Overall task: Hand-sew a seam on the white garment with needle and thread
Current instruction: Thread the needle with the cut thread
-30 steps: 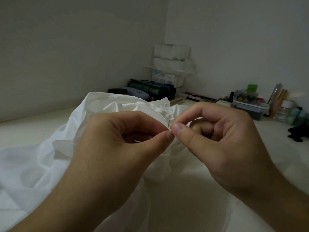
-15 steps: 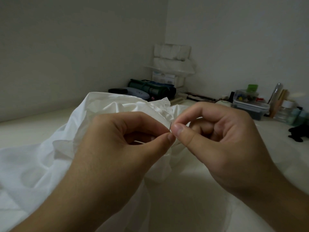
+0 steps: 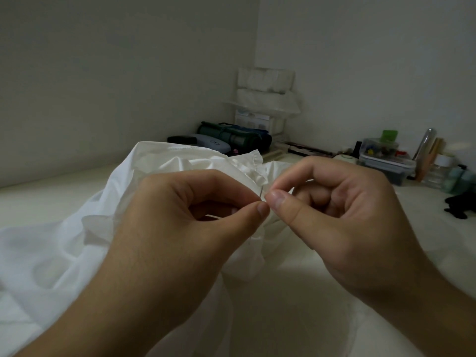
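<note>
left hand (image 3: 164, 228); right hand (image 3: 342, 217); fingertips pinched

In the corner ahead of me stands a white rack (image 3: 265, 99) stacked with pale packs. Just left of the rack lies a dark green roll (image 3: 233, 137), and left of that a grey case (image 3: 206, 143). Well right of the rack sits a clear box (image 3: 386, 161) with a green lid (image 3: 389, 135) above it, then jars (image 3: 441, 168), then a black clump (image 3: 461, 204) farthest right.

- Thin white woven cloth garment (image 3: 67, 243) is looking smooth, faintly sheeny, crumpled.
- Slim metal needle (image 3: 261, 192) is glinting.
- Clear plastic lidded box (image 3: 386, 163) is looking glossy.
</note>
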`<control>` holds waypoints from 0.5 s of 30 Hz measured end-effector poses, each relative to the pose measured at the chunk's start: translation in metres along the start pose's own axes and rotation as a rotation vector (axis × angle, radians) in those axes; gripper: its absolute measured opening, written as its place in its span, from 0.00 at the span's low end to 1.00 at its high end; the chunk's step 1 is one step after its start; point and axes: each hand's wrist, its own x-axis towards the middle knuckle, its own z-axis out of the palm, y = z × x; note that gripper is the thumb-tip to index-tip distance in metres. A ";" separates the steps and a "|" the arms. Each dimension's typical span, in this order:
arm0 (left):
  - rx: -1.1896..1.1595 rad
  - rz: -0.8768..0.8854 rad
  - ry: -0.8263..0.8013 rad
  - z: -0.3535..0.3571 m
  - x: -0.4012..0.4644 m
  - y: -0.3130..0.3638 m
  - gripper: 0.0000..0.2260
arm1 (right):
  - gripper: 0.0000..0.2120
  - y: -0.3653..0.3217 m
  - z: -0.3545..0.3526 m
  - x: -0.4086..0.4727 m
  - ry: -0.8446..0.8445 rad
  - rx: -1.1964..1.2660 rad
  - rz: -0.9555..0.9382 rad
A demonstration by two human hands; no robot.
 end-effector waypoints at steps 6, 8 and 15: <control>0.005 0.004 0.006 0.001 0.000 -0.001 0.03 | 0.04 0.001 -0.001 0.000 -0.005 -0.008 -0.003; 0.007 0.000 -0.002 0.001 0.000 -0.001 0.03 | 0.04 0.001 -0.001 0.000 -0.006 -0.017 -0.004; 0.019 0.003 -0.015 0.001 0.000 0.000 0.03 | 0.03 0.000 0.000 0.001 -0.005 -0.009 -0.006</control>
